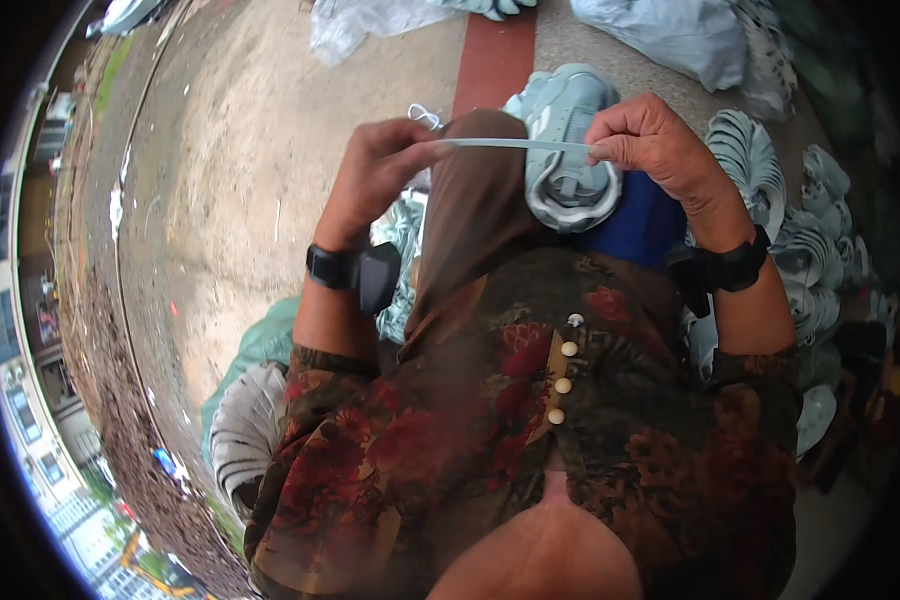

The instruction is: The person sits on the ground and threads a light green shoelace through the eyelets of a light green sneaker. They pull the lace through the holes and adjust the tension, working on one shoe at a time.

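Honestly, I see both hands pinching a thin, floppy lace taut: left hand, right hand, light shoe just below fingertips.

Free room lies at nine to eleven o'clock, over the bare ground. At twelve o'clock the pale shoe on the lap fills the gap under both hands, with a taut lace spanning it. Stacked soles crowd two to four o'clock; a second stack and green bag block eight o'clock
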Action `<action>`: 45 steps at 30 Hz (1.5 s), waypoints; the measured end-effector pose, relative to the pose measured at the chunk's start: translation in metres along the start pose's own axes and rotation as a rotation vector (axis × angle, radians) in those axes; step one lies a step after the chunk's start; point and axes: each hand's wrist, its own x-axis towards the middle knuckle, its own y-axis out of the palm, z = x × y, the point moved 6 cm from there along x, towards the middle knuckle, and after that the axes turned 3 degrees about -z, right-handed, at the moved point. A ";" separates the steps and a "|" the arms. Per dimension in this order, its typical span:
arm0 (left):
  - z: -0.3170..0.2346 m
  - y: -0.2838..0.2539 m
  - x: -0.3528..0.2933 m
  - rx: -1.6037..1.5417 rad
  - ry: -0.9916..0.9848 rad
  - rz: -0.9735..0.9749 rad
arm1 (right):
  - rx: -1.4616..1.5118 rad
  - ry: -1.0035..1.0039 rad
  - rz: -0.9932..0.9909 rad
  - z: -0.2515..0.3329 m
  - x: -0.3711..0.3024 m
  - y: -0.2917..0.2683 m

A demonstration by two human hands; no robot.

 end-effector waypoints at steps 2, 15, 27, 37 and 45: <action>0.020 -0.016 -0.004 0.012 -0.081 -0.060 | -0.141 -0.056 -0.124 -0.017 -0.010 -0.024; 0.001 0.111 0.055 0.029 0.165 0.092 | -0.383 -0.163 -0.371 -0.091 0.012 -0.017; 0.047 0.166 0.059 0.037 0.306 -0.159 | -0.380 -0.165 -0.426 -0.115 0.010 -0.016; 0.039 0.141 0.063 0.115 0.063 0.239 | -0.273 -0.018 -0.378 -0.117 0.014 -0.029; 0.057 0.116 0.088 0.252 0.079 0.039 | -0.719 -0.024 -0.453 -0.106 0.045 -0.045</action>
